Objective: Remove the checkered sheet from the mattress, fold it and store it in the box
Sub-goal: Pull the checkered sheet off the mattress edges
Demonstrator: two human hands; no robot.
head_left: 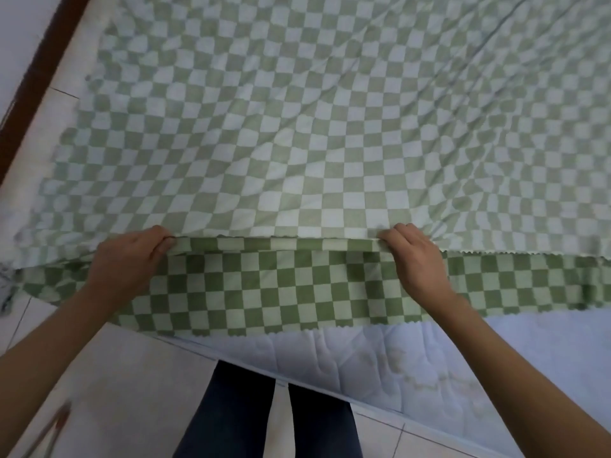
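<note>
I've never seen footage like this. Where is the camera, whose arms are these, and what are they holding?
No machine here: a person wears one wide-angle camera on the head, looking down, so you see their own arms. The left hand and right hand each pinch a folded edge of the checkered sheet, which spreads away over the white quilted mattress. A darker-green strip of it shows below the hands. At the bottom are the person's legs on a tiled floor.

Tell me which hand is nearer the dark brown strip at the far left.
Left. The left hand grips the edge of the sheet, below and right of the strip; the right hand grips the same edge much farther right.
</note>
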